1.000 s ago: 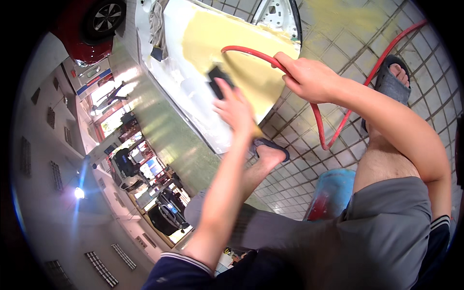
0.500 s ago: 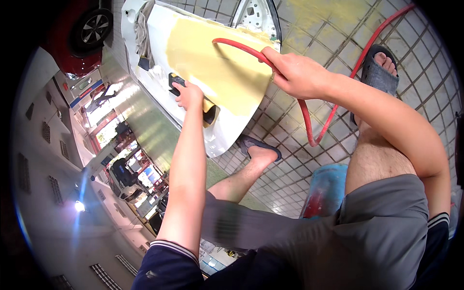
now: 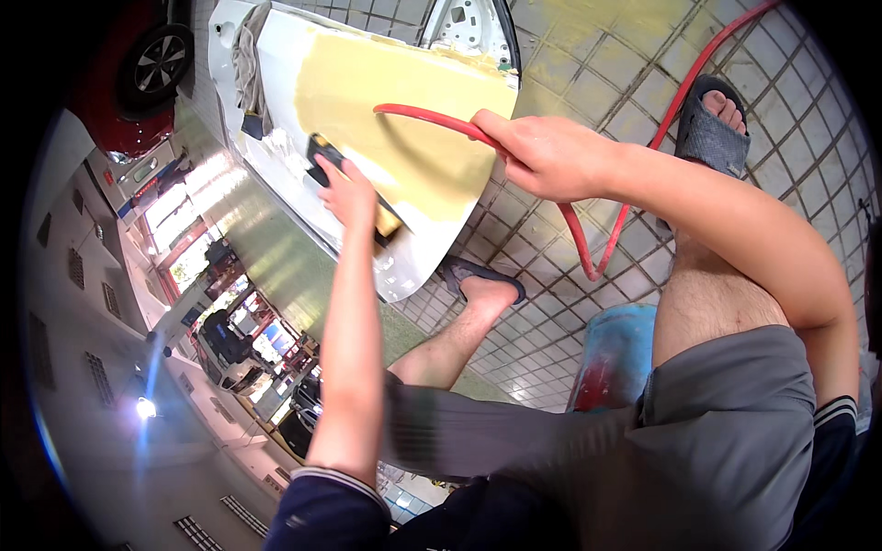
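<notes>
A white car door (image 3: pixel 423 253) lies in front of me, with a broad patch of yellow filler (image 3: pixel 354 78) across its surface. My left hand (image 3: pixel 349 197) grips a long black-and-yellow sanding block (image 3: pixel 389 220) that rests slantwise along the patch's near edge. Part of the block is covered by my fingers. My right hand (image 3: pixel 556 158) is closed around a red hose (image 3: pixel 427 112) above the door's right side. The free end of the hose points left over the yellow filler, apart from the block.
A grey cloth (image 3: pixel 248 64) hangs over the door's left end. My sandalled feet stand on the tiled floor (image 3: pixel 542 248), one by the door's near corner. A blue container (image 3: pixel 617 344) stands beside my right leg. A red car (image 3: pixel 138 119) is at far left.
The sanding block has turned a little under my left hand and sits slightly differently along the filler's edge. My right hand and the hose end are slightly lower; the whole view has shifted.
</notes>
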{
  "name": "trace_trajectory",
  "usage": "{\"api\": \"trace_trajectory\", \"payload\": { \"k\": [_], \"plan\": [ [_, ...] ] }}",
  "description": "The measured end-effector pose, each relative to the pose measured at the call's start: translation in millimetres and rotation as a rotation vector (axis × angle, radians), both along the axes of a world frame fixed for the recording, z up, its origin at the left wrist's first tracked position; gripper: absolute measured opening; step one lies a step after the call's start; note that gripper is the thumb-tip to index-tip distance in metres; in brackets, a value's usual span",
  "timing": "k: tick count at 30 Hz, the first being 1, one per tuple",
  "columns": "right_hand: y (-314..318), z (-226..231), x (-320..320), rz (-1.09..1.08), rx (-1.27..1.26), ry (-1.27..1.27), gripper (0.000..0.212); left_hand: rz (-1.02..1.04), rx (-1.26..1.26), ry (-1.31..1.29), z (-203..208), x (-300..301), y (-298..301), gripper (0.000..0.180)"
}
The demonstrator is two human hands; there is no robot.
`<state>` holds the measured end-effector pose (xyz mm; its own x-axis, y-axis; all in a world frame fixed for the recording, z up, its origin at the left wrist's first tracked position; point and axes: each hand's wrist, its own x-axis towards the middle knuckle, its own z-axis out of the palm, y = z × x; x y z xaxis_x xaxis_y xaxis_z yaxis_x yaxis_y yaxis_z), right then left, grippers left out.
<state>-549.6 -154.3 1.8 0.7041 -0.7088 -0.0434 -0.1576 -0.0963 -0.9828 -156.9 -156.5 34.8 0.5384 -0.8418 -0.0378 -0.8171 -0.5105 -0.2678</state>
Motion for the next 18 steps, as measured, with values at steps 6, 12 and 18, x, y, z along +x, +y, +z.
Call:
{"api": "trace_trajectory", "payload": {
  "k": [6,12,18],
  "plan": [
    [-11.2,-4.2,8.2,0.008,-0.03,0.015,0.029,0.173,-0.014,-0.037,-4.8,36.6,-44.1,0.072],
    [-4.9,-1.9,5.6,0.041,0.02,-0.022,0.054,-0.121,-0.003,0.037,-7.6,-68.4,106.3,0.073],
    [1.8,-3.3,-1.8,0.034,0.012,-0.043,0.06,-0.015,-0.01,0.081,3.4,-18.5,37.5,0.074]
  ]
}}
